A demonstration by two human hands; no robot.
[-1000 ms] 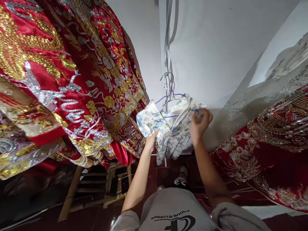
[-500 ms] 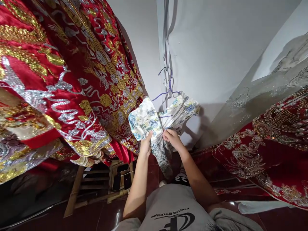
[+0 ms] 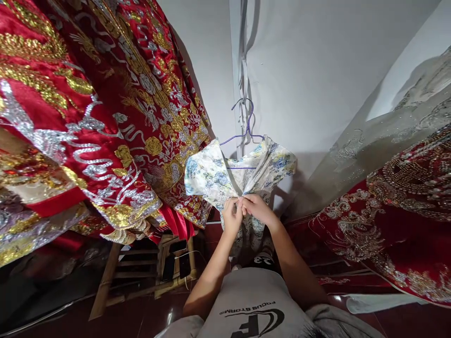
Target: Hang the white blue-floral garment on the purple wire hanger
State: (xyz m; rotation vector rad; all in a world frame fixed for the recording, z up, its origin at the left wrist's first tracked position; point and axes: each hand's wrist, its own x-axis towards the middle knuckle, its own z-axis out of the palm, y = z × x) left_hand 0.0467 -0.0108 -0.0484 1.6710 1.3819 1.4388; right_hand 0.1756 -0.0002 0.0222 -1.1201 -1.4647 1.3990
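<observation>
A white garment with a blue and yellow floral print [image 3: 213, 173] hangs from a purple wire hanger [image 3: 249, 130] against the wall. Its two front edges meet in a V below the neckline. At the bottom of that V, my left hand [image 3: 232, 213] and my right hand [image 3: 256, 207] come together, fingers pinched on the cloth. The fingertips touch or nearly touch each other. Whatever small part lies between them is hidden. Below the hands the lower part of the garment hangs down, partly covered by my wrists.
Red gowns with gold and silver embroidery [image 3: 151, 108] hang at left. A beaded red gown [image 3: 394, 230] and sheer white fabric [image 3: 369, 145] are at right. A bamboo chair [image 3: 109, 281] stands low at left, with dark phone-like objects on it. White straps [image 3: 243, 75] run down the wall.
My left hand has moved right, from the garment's left side to beside my right hand at the front edge. The garment now hangs flatter, with both shoulders spread on the hanger.
</observation>
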